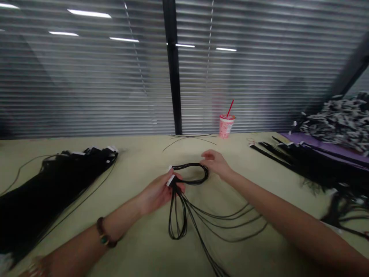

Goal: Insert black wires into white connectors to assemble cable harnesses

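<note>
Above the middle of the table, my left hand (163,188) is closed on a black wire harness (194,181) near its white connectors (171,180). From there the wires form one loop to the right and a smaller loop hanging below. Loose strands trail to the lower right, partly behind my right forearm. My right hand (215,161) is at the far end of the right loop, its fingers curled. The thumb side touches or nearly touches the wires; whether it grips them I cannot tell.
A large bundle of black harnesses (57,184) lies on the table (138,154) at left. More black bundles (325,161) and a pile of white-ended wires (343,119) are at right. Thin loose wires (191,137) and a pink cup with a straw (226,126) stand near the blinds.
</note>
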The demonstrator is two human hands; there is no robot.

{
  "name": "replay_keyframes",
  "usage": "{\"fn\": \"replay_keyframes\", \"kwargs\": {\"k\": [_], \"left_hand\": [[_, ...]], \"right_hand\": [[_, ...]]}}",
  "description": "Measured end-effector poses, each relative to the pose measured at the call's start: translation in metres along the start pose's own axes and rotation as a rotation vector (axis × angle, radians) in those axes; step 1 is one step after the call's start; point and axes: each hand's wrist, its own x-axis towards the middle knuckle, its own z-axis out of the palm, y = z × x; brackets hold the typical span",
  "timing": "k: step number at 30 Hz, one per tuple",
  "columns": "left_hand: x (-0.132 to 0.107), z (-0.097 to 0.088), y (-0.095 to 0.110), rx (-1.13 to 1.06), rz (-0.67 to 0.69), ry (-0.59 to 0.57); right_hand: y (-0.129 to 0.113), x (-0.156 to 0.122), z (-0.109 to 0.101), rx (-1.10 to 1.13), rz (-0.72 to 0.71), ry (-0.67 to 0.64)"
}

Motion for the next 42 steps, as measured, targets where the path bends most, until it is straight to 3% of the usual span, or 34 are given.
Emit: {"fn": "replay_keyframes", "kwargs": {"k": [2, 4, 8, 12, 17, 23, 35, 38, 42], "left_hand": [[0.001, -0.002, -0.001, -0.033, -0.010, -0.021], [0.002, -0.003, -0.003, -0.038, -0.006, -0.023], [0.002, -0.002, -0.006, -0.035, 0.074, -0.006], [-0.002, 0.001, -0.009, -0.007, 0.144, 0.032], [-0.005, 0.001, -0.012, 0.070, 0.156, 0.041], [-0.007, -0.002, -0.011, 0.222, 0.146, 0.012], [-0.014, -0.011, -0.014, 0.358, 0.078, 0.047], [-0.011, -0.007, -0.010, 0.213, 0.056, 0.021], [-0.007, -0.008, -0.003, -0.013, 0.005, -0.001]], "right_hand": [[-0.013, -0.009, -0.002, -0.050, -0.117, 0.092], [-0.024, -0.025, -0.001, -0.190, -0.295, 0.096], [-0.029, -0.062, 0.012, -0.602, -0.460, -0.301], [-0.020, -0.080, 0.028, -0.720, -0.583, -0.439], [-0.013, -0.082, 0.033, -0.577, -0.476, -0.436], [-0.011, -0.088, 0.031, -0.487, -0.502, -0.414], [-0.007, -0.094, 0.027, -0.527, -0.469, -0.387], [-0.019, -0.091, 0.027, -0.443, -0.297, -0.442], [-0.048, -0.079, 0.015, -0.094, 0.035, -0.557]]}}
